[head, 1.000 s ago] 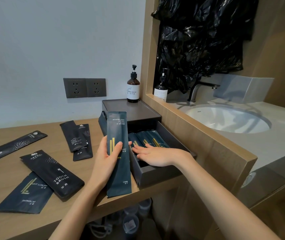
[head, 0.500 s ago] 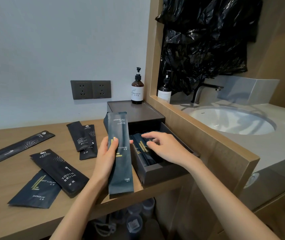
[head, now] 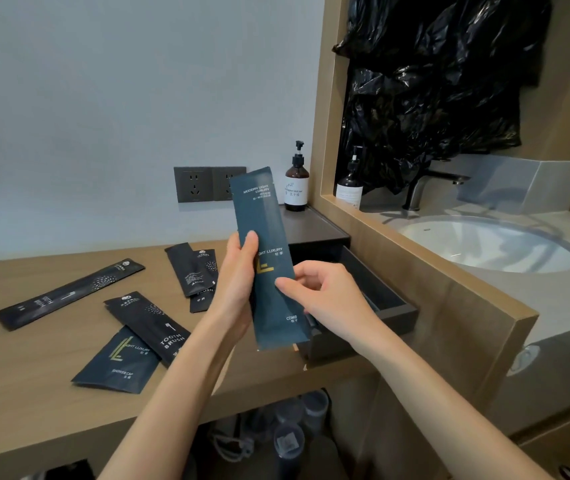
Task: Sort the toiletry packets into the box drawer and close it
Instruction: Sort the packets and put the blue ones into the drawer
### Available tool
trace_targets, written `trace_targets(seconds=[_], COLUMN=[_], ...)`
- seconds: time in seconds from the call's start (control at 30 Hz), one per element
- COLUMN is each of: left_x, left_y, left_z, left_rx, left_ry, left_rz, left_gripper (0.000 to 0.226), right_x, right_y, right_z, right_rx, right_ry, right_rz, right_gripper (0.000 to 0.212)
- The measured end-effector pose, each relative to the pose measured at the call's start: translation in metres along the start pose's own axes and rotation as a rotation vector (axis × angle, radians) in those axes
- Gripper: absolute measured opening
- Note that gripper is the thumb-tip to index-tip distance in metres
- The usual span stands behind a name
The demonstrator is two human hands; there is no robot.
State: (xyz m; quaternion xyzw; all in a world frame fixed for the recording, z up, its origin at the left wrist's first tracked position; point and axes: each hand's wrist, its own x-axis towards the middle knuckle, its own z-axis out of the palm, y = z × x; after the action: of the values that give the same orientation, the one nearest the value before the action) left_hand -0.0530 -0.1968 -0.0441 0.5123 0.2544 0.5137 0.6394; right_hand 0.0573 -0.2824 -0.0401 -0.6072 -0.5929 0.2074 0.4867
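Comb packet (head: 266, 258) now raised, both left hand (head: 238, 282) and right hand (head: 325, 296) pinching it, drawer (head: 380, 306) contents hidden.

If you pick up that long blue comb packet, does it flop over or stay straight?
Probably stays fairly straight: the comb packet stands upright above the left hand without drooping, so something stiff seems to be inside. It is likely light, since the right hand only pinches its edge. Its smooth surface may be a bit slippery.
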Motion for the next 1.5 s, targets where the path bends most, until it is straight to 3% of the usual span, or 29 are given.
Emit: trace_targets(seconds=[0.13, 0.33, 0.5, 0.63, 0.87, 1.03, 1.27, 1.5], left_x=[0.000, -0.002, 0.012, 0.031, 0.077, 0.092, 0.097, 0.100], left_y=[-0.003, -0.027, -0.056, -0.070, -0.088, -0.098, -0.105, -0.095], left_z=[-0.007, -0.059, -0.084, -0.076, -0.056, -0.052, -0.057, -0.069], left_rx=[0.153, 0.575, 0.929, 1.062, 1.208, 1.257, 1.232, 0.970], left_ry=[-0.009, 0.042, 0.024, 0.000, 0.025, 0.073, 0.112, 0.250], left_rz=[0.052, 0.106, 0.091, 0.069, 0.040, 0.087, 0.222, 0.140], left_gripper=[0.032, 0.032, 0.044, 0.057, 0.089, 0.097, 0.068, 0.041], right_x=[-0.002, -0.010, -0.013, -0.003, 0.024, 0.039, 0.047, 0.049], right_y=[0.001, 0.014, 0.033, 0.039, 0.053, 0.068, 0.069, 0.071], right_z=[-0.015, -0.060, -0.076, -0.073, -0.051, -0.043, -0.039, -0.032], right_rx=[-0.025, -0.101, -0.324, -0.413, -0.382, -0.317, -0.231, -0.379], right_ry=[0.072, 0.178, 0.187, 0.219, 0.210, 0.148, -0.068, -0.182], right_rz=[0.049, 0.207, 0.298, 0.289, 0.300, 0.322, 0.385, 0.310], right_gripper=[0.015, 0.017, 0.025, 0.031, 0.035, 0.034, 0.037, 0.055])
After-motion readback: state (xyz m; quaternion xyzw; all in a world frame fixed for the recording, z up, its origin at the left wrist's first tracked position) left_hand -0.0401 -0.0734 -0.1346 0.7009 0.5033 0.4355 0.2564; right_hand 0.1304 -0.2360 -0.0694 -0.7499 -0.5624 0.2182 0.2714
